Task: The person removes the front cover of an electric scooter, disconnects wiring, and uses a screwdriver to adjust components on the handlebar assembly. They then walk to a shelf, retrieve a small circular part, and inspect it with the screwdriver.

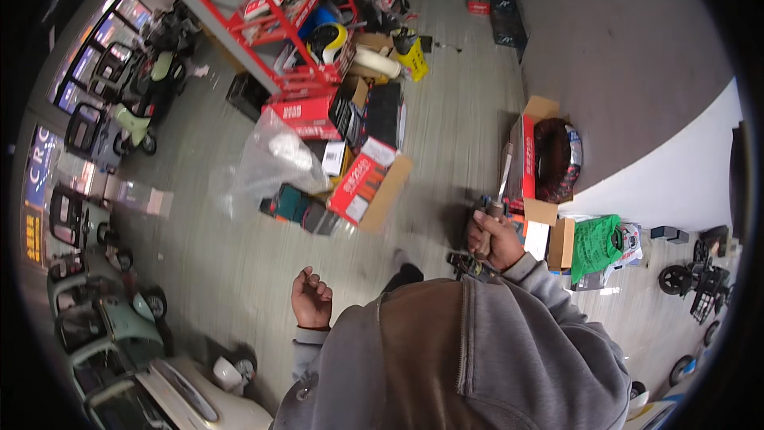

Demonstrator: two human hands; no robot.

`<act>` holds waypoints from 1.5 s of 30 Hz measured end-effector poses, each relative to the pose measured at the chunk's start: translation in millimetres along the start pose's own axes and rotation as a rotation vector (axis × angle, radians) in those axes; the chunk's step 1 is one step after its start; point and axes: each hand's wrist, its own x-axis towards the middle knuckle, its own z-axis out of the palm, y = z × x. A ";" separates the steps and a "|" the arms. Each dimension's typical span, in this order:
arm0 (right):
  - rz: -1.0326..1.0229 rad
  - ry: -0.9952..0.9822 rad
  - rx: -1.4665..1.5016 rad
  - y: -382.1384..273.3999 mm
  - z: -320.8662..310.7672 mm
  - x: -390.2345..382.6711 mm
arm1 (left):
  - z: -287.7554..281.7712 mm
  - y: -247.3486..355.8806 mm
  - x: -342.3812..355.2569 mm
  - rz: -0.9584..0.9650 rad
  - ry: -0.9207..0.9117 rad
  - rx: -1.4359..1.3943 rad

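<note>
Our hands are well apart. The right hand (495, 241) is wrapped around the handle of a long metal-shafted tool (505, 171); the left hand (311, 300) is half-curled, with nothing seen in it. The tool points away from our body, its far end just beside the red open box (528, 153) that holds a wrapped tyre (575, 161). To carry it well, we should grip the handle firmly, aim the shaft away from our legs and watch its end near the box's flaps.

Ahead to the left, an open carton (368, 183) and a clear plastic bag (267, 155) lie on the floor (454, 103), where a foot could catch. Beyond them, a red metal rack (267, 28) is heaped with clutter. To our right, a green bag (595, 244) crowds the side, and scooters (131, 115) line the far left.
</note>
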 end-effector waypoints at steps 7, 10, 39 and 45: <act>-0.260 0.261 -0.149 -64.0 17.3 86.3 | 157.3 44.1 172.4 -0.114 -0.254 0.223; -0.279 0.380 -0.089 -87.5 -1.2 116.0 | 217.4 35.9 227.1 -0.206 -0.335 0.238; -0.430 0.380 -0.373 -601.5 -118.7 712.7 | 799.9 -87.7 755.6 -0.318 -0.603 0.090; -0.425 0.375 -0.369 -693.5 -132.9 806.9 | 962.5 -95.3 863.9 -0.385 -0.830 0.168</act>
